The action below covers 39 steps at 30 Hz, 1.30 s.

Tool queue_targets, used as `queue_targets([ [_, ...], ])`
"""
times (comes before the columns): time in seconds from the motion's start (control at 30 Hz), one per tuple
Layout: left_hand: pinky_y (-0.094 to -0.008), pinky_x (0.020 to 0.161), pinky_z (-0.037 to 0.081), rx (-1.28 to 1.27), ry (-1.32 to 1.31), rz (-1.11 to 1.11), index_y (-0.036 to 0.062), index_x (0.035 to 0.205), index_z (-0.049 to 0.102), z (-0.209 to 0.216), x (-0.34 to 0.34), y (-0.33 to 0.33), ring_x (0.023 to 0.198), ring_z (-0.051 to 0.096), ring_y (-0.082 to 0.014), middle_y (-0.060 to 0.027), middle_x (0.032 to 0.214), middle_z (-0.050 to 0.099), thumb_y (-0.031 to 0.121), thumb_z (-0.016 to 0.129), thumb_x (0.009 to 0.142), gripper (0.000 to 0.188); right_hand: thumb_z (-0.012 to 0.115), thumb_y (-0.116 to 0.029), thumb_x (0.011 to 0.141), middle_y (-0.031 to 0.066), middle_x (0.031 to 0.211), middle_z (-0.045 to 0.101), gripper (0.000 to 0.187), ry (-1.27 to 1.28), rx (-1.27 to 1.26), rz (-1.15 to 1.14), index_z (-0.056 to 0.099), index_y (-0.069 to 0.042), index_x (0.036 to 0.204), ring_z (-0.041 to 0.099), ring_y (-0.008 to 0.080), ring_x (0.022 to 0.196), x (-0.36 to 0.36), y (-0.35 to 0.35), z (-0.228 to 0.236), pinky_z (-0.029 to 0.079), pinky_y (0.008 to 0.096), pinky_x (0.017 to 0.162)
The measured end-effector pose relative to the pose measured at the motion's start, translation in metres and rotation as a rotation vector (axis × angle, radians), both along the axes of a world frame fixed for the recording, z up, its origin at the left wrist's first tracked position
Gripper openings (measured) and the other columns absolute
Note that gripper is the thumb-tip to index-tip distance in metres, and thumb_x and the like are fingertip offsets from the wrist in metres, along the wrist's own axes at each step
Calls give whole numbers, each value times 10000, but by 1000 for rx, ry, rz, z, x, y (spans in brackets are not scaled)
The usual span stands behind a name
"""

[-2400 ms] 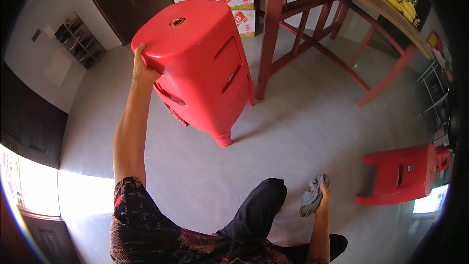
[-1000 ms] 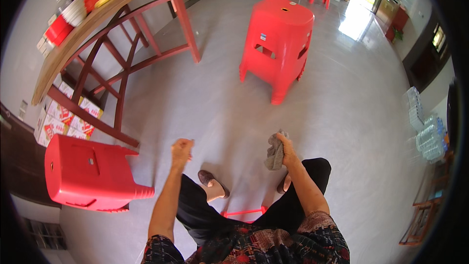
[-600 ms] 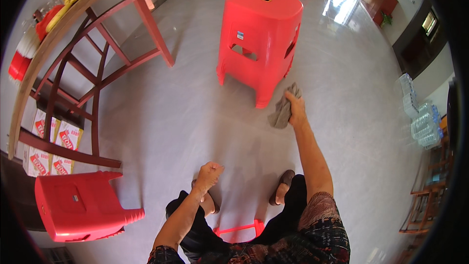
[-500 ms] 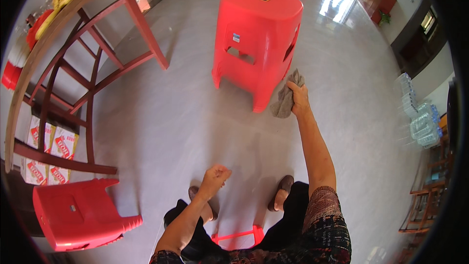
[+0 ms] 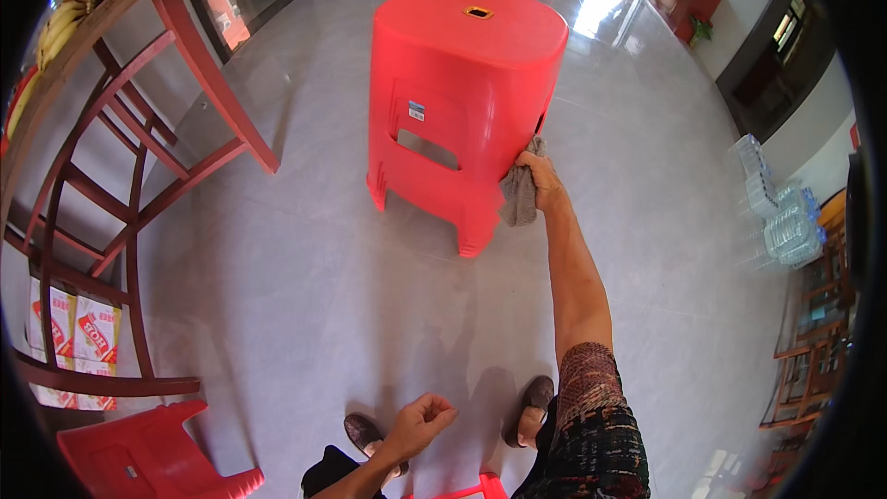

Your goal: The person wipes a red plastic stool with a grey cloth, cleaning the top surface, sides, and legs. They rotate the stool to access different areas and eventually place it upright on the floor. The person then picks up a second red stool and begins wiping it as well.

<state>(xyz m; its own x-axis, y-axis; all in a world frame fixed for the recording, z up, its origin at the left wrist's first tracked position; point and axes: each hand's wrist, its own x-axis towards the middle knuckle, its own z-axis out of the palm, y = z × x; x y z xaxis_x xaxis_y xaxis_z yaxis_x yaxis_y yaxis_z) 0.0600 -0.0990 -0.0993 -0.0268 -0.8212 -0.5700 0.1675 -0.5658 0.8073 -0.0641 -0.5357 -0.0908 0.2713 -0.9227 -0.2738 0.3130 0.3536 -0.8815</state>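
A tall red plastic stool (image 5: 462,83) stands upright on the floor in front of me, with a slot in its top and a small label on its near side. Closed on a grey-brown cloth (image 5: 520,196), my right hand (image 5: 543,177) reaches out to the stool's right side. The cloth appears to touch the stool there. My left hand (image 5: 420,422) hovers low over the floor near my left shoe, its fingers curled in and nothing showing in them.
A second red stool (image 5: 152,453) lies tipped over at lower left. Above it are a wooden table (image 5: 92,23) with bananas (image 5: 60,32), a dark wooden chair (image 5: 69,371) and stacked cartons (image 5: 94,328). Clear plastic bottles (image 5: 793,231) line the right wall. Between my feet is a red frame (image 5: 480,488).
My right hand has brought the cloth in against the stool's right side. The stool appears larger and further left as the view shifts. My left hand stays low, fingers curled.
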Motion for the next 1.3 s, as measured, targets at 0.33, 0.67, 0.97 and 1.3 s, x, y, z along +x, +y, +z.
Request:
queue_targets([
  [0.33,-215,634,448,-128,-118,32,20,958,602,0,4,-8,688,541,-56,7,775,604,195,664,886,199,551,9,710,68,807,614,212,-75,-3,-46,582,-1,920,623,200,709,46,101,4,535,362,616],
  [0.67,-200,589,407,-286,-200,335,57,888,597,-2,10,-11,650,485,-23,43,724,566,128,685,863,116,556,-27,770,81,853,621,267,-54,-85,116,571,1,1036,638,184,734,89,257,-2,536,339,622],
  [0.97,-212,613,426,-338,-330,836,32,1012,548,16,64,-16,695,502,-69,14,799,532,148,713,835,268,615,-208,822,89,764,622,276,96,-322,-229,611,15,985,608,167,649,-42,176,114,490,327,563],
  [1.3,-375,904,318,-346,-304,534,83,1197,562,143,170,-185,980,469,-154,-15,1099,542,645,651,706,751,744,-401,734,200,1125,603,735,144,-152,115,510,119,1198,628,254,956,-22,57,154,528,383,791],
])
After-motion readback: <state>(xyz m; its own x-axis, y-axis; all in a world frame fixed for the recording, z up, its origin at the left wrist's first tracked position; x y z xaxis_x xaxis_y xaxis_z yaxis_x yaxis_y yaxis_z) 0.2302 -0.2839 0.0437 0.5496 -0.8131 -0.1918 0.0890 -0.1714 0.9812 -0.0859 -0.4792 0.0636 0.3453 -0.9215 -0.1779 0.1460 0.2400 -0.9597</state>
